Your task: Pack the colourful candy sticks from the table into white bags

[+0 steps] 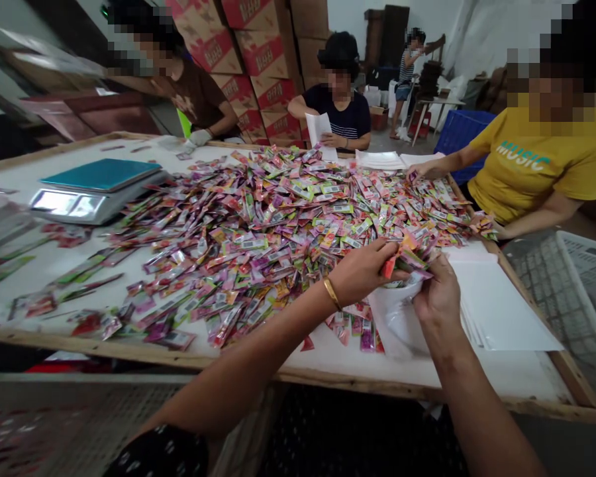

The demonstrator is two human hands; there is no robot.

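Note:
My left hand [365, 270], with a gold bangle at the wrist, is closed on a bunch of small colourful packets [411, 255] at the mouth of a white plastic bag [401, 315]. Across from it, my right hand [440, 288] grips the bag's right side near the rim, its fingers partly hidden by bag and packets. Packets stick up out of the bag's mouth. A large heap of similar packets [273, 218] spreads over the table beyond and left of my hands. To the right of the bag lies a stack of flat white bags [506, 305].
A scale [102, 179] with a teal plate stands on the left of the wood-edged white table [298, 361]. Co-workers sit behind the table and at its right. White crates [589, 271] flank the table at lower left and right. Red-printed cartons [268, 56] are stacked behind.

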